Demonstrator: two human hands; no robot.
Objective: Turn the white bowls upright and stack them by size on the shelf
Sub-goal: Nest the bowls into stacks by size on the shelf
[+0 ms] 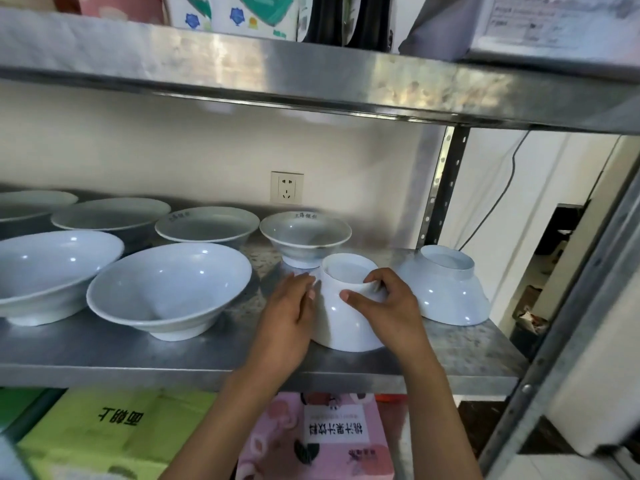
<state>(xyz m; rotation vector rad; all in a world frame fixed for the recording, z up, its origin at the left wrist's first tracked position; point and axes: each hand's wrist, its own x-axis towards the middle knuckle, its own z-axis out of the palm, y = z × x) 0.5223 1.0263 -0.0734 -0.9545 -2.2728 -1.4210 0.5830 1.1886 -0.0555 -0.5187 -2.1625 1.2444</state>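
Observation:
An upside-down white bowl (341, 320) rests on the steel shelf (221, 355), foot ring up. My left hand (289, 320) presses its left side and my right hand (388, 306) grips its foot ring and right side. To its right sits a second upside-down bowl (445, 289). Upright white bowls fill the rest of the shelf: a wide one (169, 289) just left of my hands, another (52, 271) at the far left, a small one (304, 237) behind my hands, and shallower ones (207, 225) along the back.
The upper steel shelf (346, 81) hangs low overhead. A slotted upright post (438, 188) stands at the back right, and a wall socket (286, 187) sits behind the bowls. Green (104, 431) and pink (318, 441) boxes lie on the level below.

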